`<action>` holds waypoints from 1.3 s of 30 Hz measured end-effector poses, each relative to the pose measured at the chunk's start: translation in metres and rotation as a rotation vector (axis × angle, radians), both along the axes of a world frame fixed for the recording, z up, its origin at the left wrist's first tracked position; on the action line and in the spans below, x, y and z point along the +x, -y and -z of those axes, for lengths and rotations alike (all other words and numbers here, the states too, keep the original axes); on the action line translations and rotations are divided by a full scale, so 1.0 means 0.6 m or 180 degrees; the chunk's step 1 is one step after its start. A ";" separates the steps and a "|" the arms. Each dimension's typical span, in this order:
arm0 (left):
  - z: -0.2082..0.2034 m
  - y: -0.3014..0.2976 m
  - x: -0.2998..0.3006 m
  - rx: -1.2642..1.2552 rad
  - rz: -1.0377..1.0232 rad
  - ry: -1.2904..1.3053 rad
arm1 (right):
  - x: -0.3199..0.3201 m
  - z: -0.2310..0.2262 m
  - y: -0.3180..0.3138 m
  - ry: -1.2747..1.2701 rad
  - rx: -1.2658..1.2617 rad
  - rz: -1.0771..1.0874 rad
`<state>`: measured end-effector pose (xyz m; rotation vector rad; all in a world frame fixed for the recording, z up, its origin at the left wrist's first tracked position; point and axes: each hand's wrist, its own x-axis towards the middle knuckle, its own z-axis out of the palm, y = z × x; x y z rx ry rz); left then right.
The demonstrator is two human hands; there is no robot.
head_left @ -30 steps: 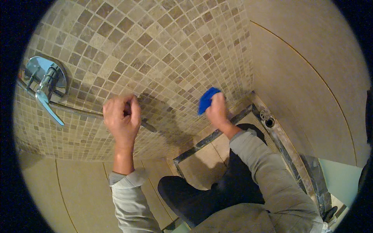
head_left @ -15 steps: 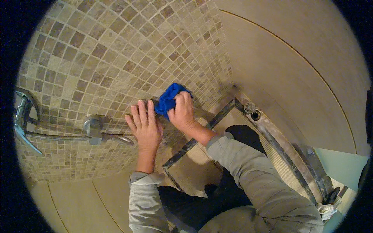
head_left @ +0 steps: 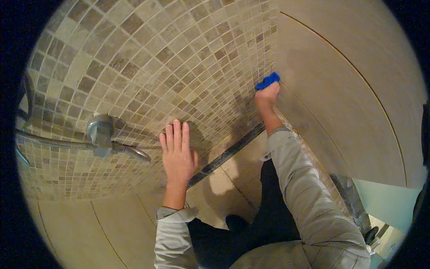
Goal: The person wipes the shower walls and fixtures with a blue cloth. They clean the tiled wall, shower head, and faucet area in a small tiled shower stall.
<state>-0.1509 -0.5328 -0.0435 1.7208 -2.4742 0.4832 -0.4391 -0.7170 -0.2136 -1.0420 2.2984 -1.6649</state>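
Note:
A blue cloth [head_left: 268,81] is bunched in my right hand [head_left: 268,95], pressed into the corner where the mosaic wall meets the smooth wall. The fingers of that hand are mostly hidden behind its back. My left hand [head_left: 178,154] lies flat on the mosaic tile wall [head_left: 188,67], fingers stretched upward and holding nothing. To its left, a chrome shower fitting [head_left: 100,134] sticks out of the mosaic, and a ribbed metal hose [head_left: 58,142] runs past it.
The smooth beige wall [head_left: 340,98] rises on the right. Below, a dark stone strip [head_left: 233,150] edges the tiled floor [head_left: 221,181]. A black shoe [head_left: 236,223] stands there between my legs. A pale green panel [head_left: 385,201] shows at the far right.
My right hand has carried the blue cloth right and upward, from the mosaic beside my left hand into the corner. The view has shifted; my left hand stays flat on the wall.

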 end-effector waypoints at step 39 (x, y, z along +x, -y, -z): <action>0.078 -0.101 0.049 -0.0254 -0.1138 -0.1771 | 0.005 0.148 -0.011 0.2216 0.1322 -0.0562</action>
